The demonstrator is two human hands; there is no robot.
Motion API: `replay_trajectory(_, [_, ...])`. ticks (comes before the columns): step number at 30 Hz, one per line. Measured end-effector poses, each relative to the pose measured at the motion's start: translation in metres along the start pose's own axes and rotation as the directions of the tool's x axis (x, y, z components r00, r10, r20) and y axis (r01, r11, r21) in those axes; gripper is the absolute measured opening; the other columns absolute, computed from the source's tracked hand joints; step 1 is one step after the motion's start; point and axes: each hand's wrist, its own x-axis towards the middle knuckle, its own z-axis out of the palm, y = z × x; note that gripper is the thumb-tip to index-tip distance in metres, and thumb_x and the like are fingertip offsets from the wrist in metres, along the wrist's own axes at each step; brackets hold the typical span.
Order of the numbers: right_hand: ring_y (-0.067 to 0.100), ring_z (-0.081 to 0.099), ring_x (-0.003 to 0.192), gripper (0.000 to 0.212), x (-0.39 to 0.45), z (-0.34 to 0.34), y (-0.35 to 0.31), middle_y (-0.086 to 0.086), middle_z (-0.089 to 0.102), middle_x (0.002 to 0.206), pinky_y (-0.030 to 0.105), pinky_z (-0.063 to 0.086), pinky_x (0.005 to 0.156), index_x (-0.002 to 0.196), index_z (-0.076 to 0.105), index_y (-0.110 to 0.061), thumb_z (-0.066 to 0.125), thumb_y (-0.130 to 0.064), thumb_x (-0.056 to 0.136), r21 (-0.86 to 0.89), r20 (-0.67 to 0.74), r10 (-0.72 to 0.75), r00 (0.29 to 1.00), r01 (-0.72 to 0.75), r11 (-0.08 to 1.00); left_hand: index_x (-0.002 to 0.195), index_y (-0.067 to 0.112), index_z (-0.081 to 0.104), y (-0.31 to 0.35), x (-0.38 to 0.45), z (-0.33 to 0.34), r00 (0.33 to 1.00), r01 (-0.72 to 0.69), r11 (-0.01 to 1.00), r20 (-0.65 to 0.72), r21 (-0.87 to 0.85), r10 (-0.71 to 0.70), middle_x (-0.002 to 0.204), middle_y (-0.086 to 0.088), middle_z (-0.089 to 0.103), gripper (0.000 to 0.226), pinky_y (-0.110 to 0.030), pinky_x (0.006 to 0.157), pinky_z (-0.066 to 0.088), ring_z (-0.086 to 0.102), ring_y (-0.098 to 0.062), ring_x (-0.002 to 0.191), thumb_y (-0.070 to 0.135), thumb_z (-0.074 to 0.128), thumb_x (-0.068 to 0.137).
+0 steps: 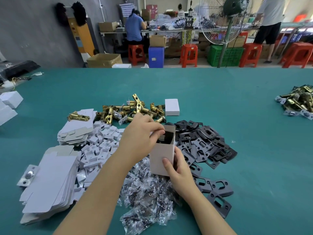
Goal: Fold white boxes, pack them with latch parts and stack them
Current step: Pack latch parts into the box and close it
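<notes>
An open white box (160, 158) stands upright over the green table, its top flap raised and a dark part showing inside. My right hand (178, 170) grips the box's lower side, thumb across its front. My left hand (141, 138) is at the box's mouth, fingertips curled over the near rim; whether they pinch a part I cannot tell. Brass latch bolts (132, 110) lie heaped just behind. Black strike plates (205, 145) spread to the right. Clear screw bags (147, 197) lie under my forearms. Flat box blanks (50, 182) are stacked at the left.
A closed white box (172, 107) stands behind the latch heap. White card inserts (100, 146) lie between the blanks and my arm. Finished boxes (9, 104) sit at the far left edge, another latch heap (299, 102) at the far right. People work at benches beyond the table.
</notes>
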Motion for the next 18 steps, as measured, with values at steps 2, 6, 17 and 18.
replay_trajectory(2, [0.012,0.066,0.113,0.038,-0.0003,-0.0003,0.0001,-0.015,0.066,0.123,0.033,0.060,0.086,0.131,0.048,-0.054,0.061,-0.040,0.098,0.010,0.002,0.010,1.000,-0.010,1.000,0.100,0.020,0.081,0.0019,0.0003,0.0032,1.000,0.000,1.000,-0.005,0.018,0.001,0.081,0.008,0.059,0.013,-0.040,0.081,0.043,0.046,-0.022,0.091,0.025,0.070,0.095])
replay_trajectory(6, [0.013,0.066,0.113,0.044,-0.0005,-0.0017,0.0015,-0.015,0.066,0.122,0.041,0.059,0.092,0.139,0.045,-0.039,0.060,-0.038,0.098,0.029,0.010,0.024,1.000,-0.024,0.999,0.104,0.033,0.079,0.0038,0.0009,0.0090,0.978,0.141,0.989,0.147,0.037,-0.145,0.087,0.007,0.064,0.016,-0.043,0.088,0.046,0.048,-0.023,0.097,0.034,0.065,0.098])
replay_trajectory(17, [0.013,0.067,0.108,0.038,0.0015,-0.0010,0.0036,-0.017,0.066,0.118,0.036,0.061,0.085,0.125,0.048,-0.063,0.061,-0.053,0.092,0.005,0.006,-0.005,1.000,0.005,1.000,0.108,0.034,0.077,0.0041,0.0068,0.0037,0.909,0.208,0.959,0.323,0.195,-0.263,0.109,0.007,0.072,0.022,-0.044,0.108,0.035,0.053,-0.019,0.115,0.029,0.056,0.103])
replay_trajectory(18, [0.012,0.067,0.108,0.038,0.0015,-0.0010,0.0044,-0.017,0.066,0.118,0.034,0.061,0.084,0.125,0.047,-0.063,0.062,-0.052,0.092,0.005,0.007,-0.007,1.000,0.007,1.000,0.109,0.036,0.076,0.0041,0.0079,0.0030,0.898,0.191,0.956,0.354,0.223,-0.262,0.111,0.008,0.072,0.024,-0.043,0.108,0.031,0.050,-0.018,0.117,0.029,0.054,0.105])
